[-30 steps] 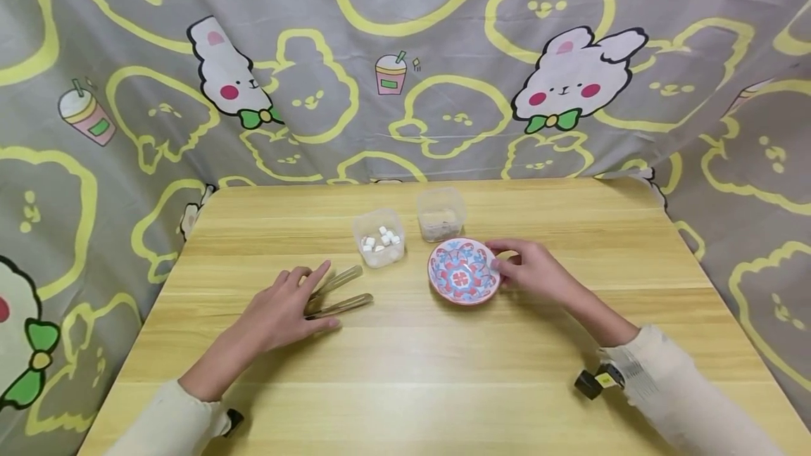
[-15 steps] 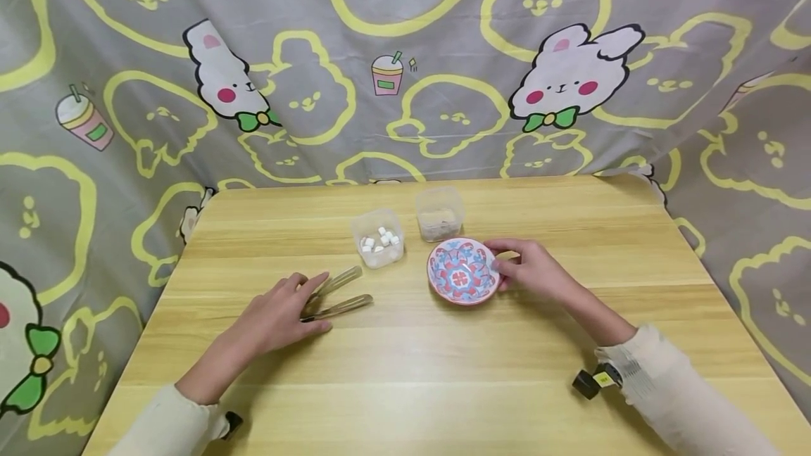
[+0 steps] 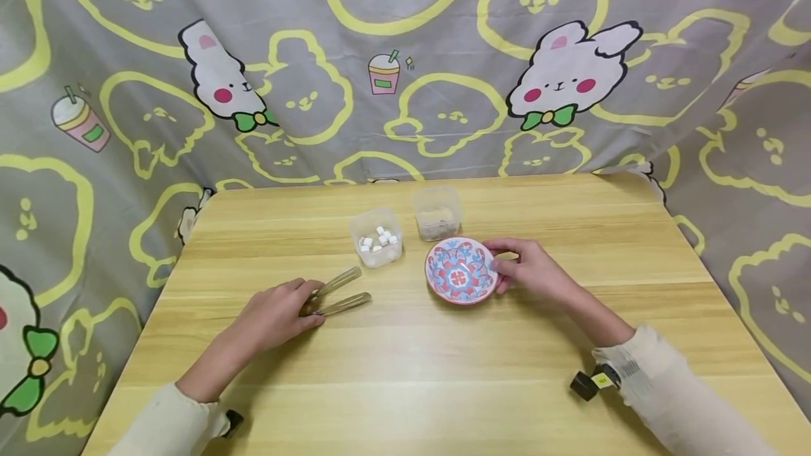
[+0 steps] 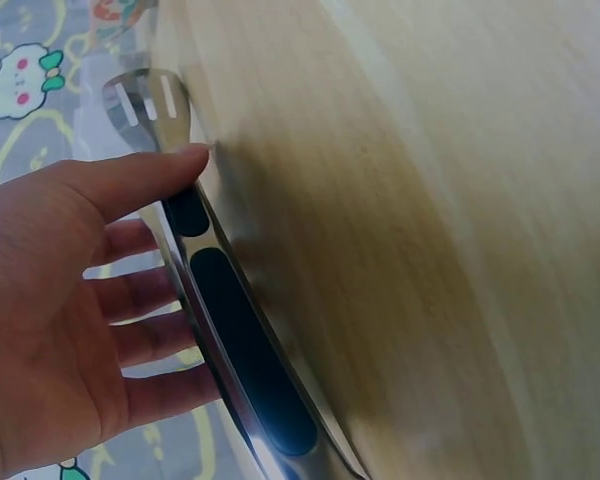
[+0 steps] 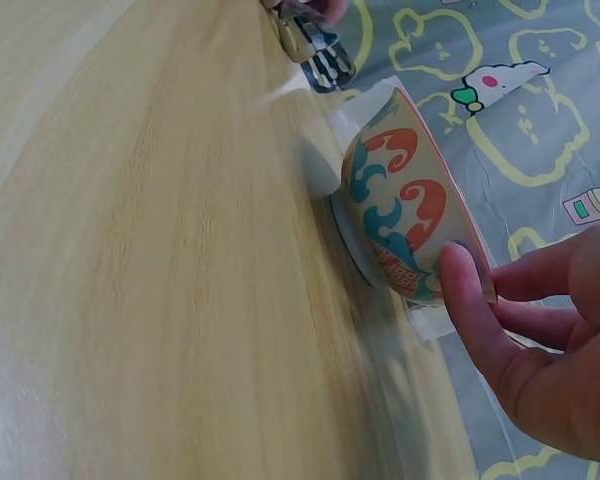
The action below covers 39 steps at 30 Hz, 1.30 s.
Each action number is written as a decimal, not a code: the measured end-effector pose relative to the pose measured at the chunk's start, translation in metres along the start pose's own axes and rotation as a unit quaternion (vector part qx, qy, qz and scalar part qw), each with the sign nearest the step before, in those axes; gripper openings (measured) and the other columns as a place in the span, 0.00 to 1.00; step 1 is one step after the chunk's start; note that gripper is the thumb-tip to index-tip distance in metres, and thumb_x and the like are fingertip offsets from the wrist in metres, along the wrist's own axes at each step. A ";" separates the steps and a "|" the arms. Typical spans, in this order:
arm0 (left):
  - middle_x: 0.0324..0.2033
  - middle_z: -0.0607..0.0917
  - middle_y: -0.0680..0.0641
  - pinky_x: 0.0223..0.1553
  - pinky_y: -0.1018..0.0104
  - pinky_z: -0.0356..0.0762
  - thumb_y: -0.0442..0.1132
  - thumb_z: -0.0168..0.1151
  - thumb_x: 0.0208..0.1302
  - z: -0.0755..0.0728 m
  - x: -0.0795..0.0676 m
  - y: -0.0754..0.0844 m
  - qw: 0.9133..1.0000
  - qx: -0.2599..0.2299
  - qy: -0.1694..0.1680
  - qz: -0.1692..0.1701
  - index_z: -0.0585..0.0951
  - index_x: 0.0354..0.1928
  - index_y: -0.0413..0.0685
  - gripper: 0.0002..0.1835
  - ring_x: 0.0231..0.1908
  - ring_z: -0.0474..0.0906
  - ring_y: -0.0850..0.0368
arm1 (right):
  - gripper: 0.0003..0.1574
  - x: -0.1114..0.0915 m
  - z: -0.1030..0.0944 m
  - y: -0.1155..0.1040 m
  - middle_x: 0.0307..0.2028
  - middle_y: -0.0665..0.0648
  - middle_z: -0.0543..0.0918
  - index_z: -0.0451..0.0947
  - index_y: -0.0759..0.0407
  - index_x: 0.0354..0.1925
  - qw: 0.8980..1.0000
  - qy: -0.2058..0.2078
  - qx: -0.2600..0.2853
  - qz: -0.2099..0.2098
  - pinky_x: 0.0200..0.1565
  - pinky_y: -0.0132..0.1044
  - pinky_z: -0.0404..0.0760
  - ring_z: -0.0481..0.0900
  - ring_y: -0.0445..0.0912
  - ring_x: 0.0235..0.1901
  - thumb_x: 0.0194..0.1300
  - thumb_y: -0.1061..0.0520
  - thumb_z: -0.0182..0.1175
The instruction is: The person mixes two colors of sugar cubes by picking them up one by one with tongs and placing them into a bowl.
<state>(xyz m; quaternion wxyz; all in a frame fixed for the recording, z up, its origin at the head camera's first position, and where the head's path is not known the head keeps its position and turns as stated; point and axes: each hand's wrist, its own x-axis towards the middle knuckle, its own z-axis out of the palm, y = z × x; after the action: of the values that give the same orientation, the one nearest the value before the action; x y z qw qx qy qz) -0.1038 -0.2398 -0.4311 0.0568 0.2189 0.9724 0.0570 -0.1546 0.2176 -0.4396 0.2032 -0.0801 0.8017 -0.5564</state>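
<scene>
My left hand (image 3: 279, 312) holds a pair of metal tongs (image 3: 345, 303) at the left of the table. In the left wrist view, the thumb lies on one arm of the tongs (image 4: 248, 340), by its dark grip inlay, and the other fingers are along the far side. The two slotted ends point toward the table's middle and stand apart. My right hand (image 3: 529, 269) pinches the right rim of a small bowl (image 3: 461, 271) patterned in red and blue. From the right wrist view the bowl (image 5: 400, 200) appears tilted by the camera angle, thumb on its outer wall.
Behind the tongs stands a clear square container (image 3: 376, 239) with several small white cubes. Another clear container (image 3: 438, 214), with pale contents low inside, is just behind the bowl. Both are on the wooden table (image 3: 405, 385), with a patterned curtain (image 3: 443, 146) hanging behind and at both sides.
The left hand's fingers, stretched out a second ago, have drawn in around the tongs. The right hand and the bowl have stayed in nearly the same place.
</scene>
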 end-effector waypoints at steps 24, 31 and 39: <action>0.42 0.85 0.46 0.27 0.57 0.77 0.48 0.74 0.64 -0.035 -0.001 0.003 0.999 0.002 0.033 0.028 0.81 0.63 0.56 0.26 0.30 0.82 0.56 | 0.31 -0.003 0.004 0.000 0.57 0.76 0.81 0.66 0.71 0.72 1.000 0.009 0.007 0.014 0.36 0.40 0.89 0.87 0.47 0.28 0.75 0.65 0.56; 0.45 0.85 0.44 0.26 0.62 0.74 0.50 0.70 0.68 -0.044 0.008 0.009 0.998 -0.003 0.041 0.044 0.80 0.66 0.57 0.25 0.29 0.79 0.59 | 0.31 -0.002 0.004 -0.001 0.57 0.75 0.81 0.67 0.71 0.72 1.000 0.010 0.006 0.012 0.36 0.40 0.89 0.87 0.47 0.28 0.75 0.64 0.56; 0.46 0.84 0.47 0.24 0.65 0.69 0.51 0.66 0.71 -0.051 0.018 0.014 0.996 -0.004 0.072 0.045 0.79 0.67 0.58 0.24 0.28 0.79 0.60 | 0.31 -0.001 0.004 -0.001 0.59 0.75 0.80 0.67 0.71 0.72 1.000 0.007 0.008 0.014 0.35 0.40 0.89 0.86 0.47 0.28 0.75 0.64 0.56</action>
<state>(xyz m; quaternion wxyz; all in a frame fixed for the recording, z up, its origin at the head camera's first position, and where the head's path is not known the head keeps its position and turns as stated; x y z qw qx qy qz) -0.1210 -0.2240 -0.3808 -0.0151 0.2573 0.9630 0.0787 -0.1523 0.2141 -0.4394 0.2060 -0.0634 0.7994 -0.5608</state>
